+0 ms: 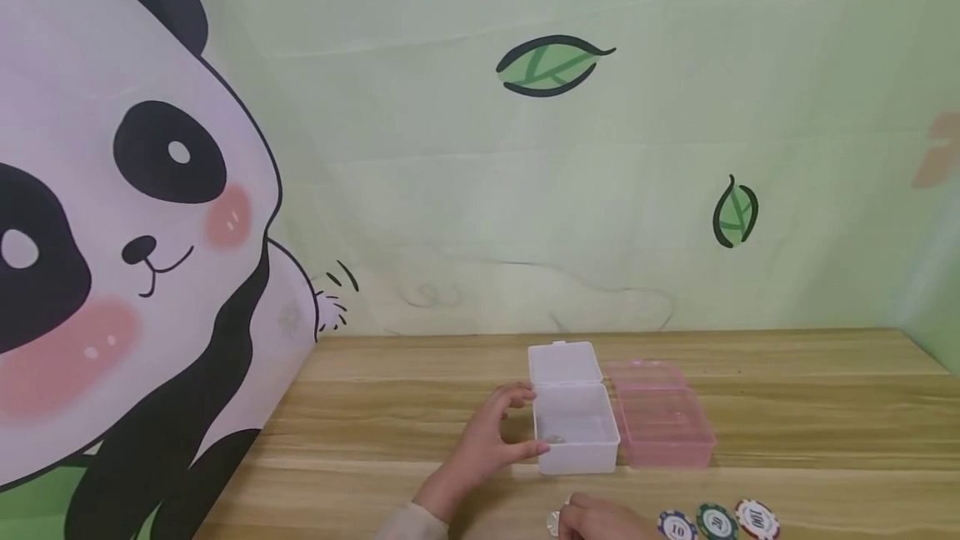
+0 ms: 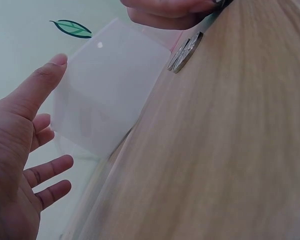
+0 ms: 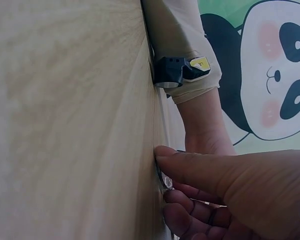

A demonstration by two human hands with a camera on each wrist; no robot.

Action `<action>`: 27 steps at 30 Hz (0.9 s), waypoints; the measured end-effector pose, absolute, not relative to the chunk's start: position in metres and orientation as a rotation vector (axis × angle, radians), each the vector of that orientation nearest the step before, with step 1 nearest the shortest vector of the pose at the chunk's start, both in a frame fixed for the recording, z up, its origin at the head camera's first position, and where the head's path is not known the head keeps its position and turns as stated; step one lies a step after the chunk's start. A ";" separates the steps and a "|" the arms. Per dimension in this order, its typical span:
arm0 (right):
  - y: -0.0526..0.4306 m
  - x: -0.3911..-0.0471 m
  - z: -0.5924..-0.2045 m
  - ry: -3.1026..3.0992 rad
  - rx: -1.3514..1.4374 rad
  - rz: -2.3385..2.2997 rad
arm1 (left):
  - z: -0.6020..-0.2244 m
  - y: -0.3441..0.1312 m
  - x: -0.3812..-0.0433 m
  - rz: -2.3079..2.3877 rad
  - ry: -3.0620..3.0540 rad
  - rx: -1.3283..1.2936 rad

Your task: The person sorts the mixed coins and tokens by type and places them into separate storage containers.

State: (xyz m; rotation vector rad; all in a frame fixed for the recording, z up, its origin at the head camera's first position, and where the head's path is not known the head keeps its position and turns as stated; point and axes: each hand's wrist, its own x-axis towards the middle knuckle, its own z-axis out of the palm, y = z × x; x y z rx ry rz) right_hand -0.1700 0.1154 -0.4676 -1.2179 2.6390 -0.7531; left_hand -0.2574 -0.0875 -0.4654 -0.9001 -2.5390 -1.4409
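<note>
My left hand is spread at the left side of a white plastic box with its lid raised. Its thumb lies at the front left corner, and its other fingers reach along the side. In the left wrist view the palm faces the box wall. Low in the head view, my right hand is down at the tabletop. The right wrist view shows a silver coin between its thumb and fingers. Beside that hand, silver coins lie on the wood. Inside the box is a small silver piece.
A translucent pink box stands close against the white box's right side. Blue, green and red-edged poker chips lie right of my right hand. A panda-printed cloth hangs behind the wooden table.
</note>
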 end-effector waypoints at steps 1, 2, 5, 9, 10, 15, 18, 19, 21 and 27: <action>0.115 -0.170 -0.467 2.638 -1.203 -0.759 | -0.465 -0.088 -0.257 -1.452 -2.541 -0.897; 0.115 -0.169 -0.467 2.641 -1.193 -0.761 | -0.466 -0.088 -0.257 -1.451 -2.541 -0.898; 0.113 -0.168 -0.465 2.627 -1.136 -0.789 | -0.466 -0.088 -0.257 -1.446 -2.537 -0.898; 0.112 -0.167 -0.463 2.599 -1.125 -0.828 | -0.466 -0.089 -0.256 -1.440 -2.531 -0.893; 0.112 -0.167 -0.463 2.591 -1.128 -0.842 | -0.466 -0.089 -0.256 -1.438 -2.531 -0.892; 0.112 -0.164 -0.462 2.556 -1.088 -0.897 | -0.467 -0.089 -0.256 -1.435 -2.531 -0.893; 0.112 -0.162 -0.460 2.539 -1.054 -0.910 | -0.466 -0.089 -0.256 -1.429 -2.535 -0.895; 0.112 -0.162 -0.460 2.533 -1.044 -0.912 | -0.466 -0.089 -0.256 -1.429 -2.536 -0.895; 0.112 -0.162 -0.458 2.517 -1.030 -0.915 | -0.466 -0.089 -0.257 -1.425 -2.537 -0.897; 0.115 -0.162 -0.453 2.488 -1.005 -0.917 | -0.467 -0.087 -0.258 -1.425 -2.538 -0.899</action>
